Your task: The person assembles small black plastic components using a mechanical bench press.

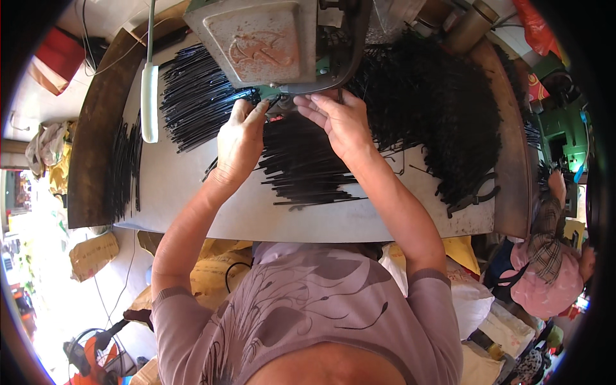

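Note:
My left hand (240, 136) is up at the machine (263, 42), its thumb and fingers pinched on a thin black rod (274, 101) just under the machine's head. My right hand (341, 123) is on the other side of the same spot, with its fingers stretched toward the left and apart; I see nothing held in it. Between and below my hands lies a pile of straight black rods (301, 163). Another pile of rods (192, 96) lies to the left of my left hand. The machine's working point is partly hidden by its head and my fingertips.
A dense heap of black pieces (436, 109) covers the table's (192, 205) right side, with pliers (473, 197) at its near edge. A pale-sleeved rod (149, 102) hangs at the left. Green machinery (564, 141) and another person (548, 276) are at the far right.

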A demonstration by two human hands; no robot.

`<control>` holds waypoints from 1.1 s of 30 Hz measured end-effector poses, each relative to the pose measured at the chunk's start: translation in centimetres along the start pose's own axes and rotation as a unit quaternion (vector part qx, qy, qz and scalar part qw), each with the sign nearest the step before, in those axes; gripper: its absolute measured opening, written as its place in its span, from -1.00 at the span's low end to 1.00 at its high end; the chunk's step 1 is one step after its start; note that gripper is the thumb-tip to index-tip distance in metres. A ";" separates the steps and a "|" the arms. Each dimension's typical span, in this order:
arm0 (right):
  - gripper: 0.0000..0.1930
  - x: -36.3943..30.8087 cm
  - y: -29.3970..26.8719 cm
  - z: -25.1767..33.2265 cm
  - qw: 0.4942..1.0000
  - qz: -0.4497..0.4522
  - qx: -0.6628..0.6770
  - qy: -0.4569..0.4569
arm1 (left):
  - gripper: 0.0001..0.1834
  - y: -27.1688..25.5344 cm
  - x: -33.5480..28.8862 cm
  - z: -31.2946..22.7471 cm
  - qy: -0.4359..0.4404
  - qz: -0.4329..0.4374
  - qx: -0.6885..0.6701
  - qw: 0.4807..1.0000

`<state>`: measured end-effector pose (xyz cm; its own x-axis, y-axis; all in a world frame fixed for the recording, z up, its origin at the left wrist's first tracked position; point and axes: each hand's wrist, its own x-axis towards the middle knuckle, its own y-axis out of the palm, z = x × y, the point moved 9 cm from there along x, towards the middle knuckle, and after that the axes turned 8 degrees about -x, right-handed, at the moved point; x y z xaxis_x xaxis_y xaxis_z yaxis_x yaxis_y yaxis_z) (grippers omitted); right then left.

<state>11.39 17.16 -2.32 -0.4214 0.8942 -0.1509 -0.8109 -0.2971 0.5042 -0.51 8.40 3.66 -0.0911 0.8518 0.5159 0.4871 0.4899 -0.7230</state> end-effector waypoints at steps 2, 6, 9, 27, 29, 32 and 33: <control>-0.90 -0.1 0.1 -0.3 0.995 0.008 -0.089 0.041 | -0.73 -0.2 -0.1 0.7 0.003 -0.004 -0.001 1.000; -0.83 -0.7 -0.2 0.2 0.959 0.049 -0.267 0.078 | -0.71 -0.2 0.3 1.0 0.022 0.003 -0.036 0.999; -0.82 -0.4 0.7 0.4 0.936 0.103 -0.332 0.049 | -0.71 -0.3 0.5 0.6 0.030 0.012 -0.018 0.999; -0.86 -0.3 1.7 -1.2 0.961 0.129 -0.222 0.098 | -0.74 -0.6 1.0 0.6 -0.014 0.034 -0.028 0.999; -0.86 -0.3 1.6 -1.2 0.961 0.127 -0.224 0.100 | -0.73 -0.5 1.0 0.6 -0.005 0.040 -0.028 0.999; -0.86 -0.3 1.6 -1.3 0.958 0.123 -0.239 0.105 | -0.73 -0.6 1.2 0.8 -0.004 0.045 -0.056 0.997; -0.87 -0.2 1.6 -1.3 0.961 0.127 -0.224 0.100 | -0.73 -0.6 1.2 0.7 -0.003 0.046 -0.056 0.997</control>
<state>9.64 16.05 -2.60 -0.6616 0.7050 -0.2556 -0.7466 -0.6511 0.1366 -1.57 9.26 4.39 -0.0474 0.8933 0.4469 0.5868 0.3870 -0.7113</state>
